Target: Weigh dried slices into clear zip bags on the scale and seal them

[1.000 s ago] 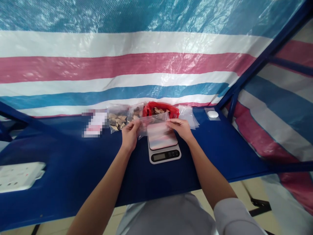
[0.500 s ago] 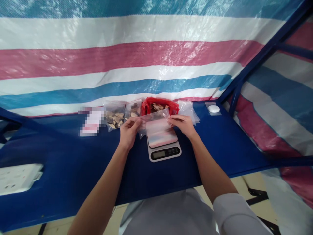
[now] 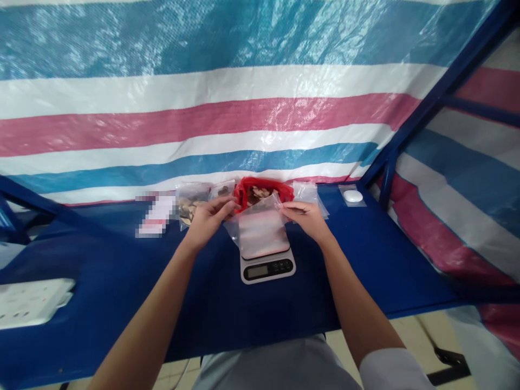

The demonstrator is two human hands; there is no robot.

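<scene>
A clear plastic bag (image 3: 260,208) is stretched between my hands, above a white kitchen scale (image 3: 268,271). My right hand (image 3: 305,218) pinches its upper right corner between thumb and fingers. At its left edge, my left hand (image 3: 211,216) is closed, thumb against fingers, on the plastic. Nothing shows inside this bag. Right behind it, an open red plastic bag (image 3: 287,192) holds dried brown slices (image 3: 260,192). Two clear bags of similar slices, a larger one (image 3: 187,208) and a smaller one (image 3: 222,189), lie behind my left hand, which partly covers them.
More flat clear bags (image 3: 309,193) lie behind my right hand. A white oval object (image 3: 352,196) sits on clear plastic farther right. A blurred-out paper (image 3: 158,214) and a white power strip (image 3: 34,302) are on the left of the blue table (image 3: 122,276). Striped sheeting (image 3: 227,119) hangs behind.
My left hand has shifted left and slightly down, and the bag now hangs at more of a slant. The view has tilted upward, so the table things appear lower.
</scene>
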